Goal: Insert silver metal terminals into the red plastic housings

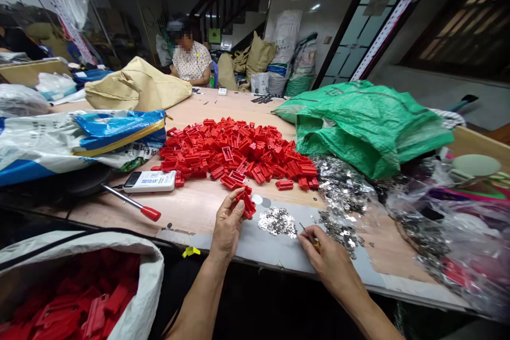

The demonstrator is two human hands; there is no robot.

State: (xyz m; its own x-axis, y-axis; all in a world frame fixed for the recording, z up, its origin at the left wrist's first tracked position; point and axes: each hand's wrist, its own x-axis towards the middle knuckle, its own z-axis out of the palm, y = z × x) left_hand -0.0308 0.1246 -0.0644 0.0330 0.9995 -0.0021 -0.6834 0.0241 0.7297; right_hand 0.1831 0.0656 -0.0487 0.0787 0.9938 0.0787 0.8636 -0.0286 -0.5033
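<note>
My left hand (228, 221) is closed on a red plastic part (247, 204) at the near edge of the wooden table (191, 207). My right hand (326, 256) pinches a thin metal tool (308, 234) whose tip points toward a small heap of shiny metal pieces (277, 221). Behind the hands lies a big pile of red plastic parts (239, 151).
A white sack of red parts (79, 297) stands at lower left. A phone (150, 181) and a red-handled screwdriver (133, 203) lie left. More metal pieces (338, 186), a green bag (358, 122) and plastic bags (454, 234) fill the right. A person (191, 61) sits at the far end.
</note>
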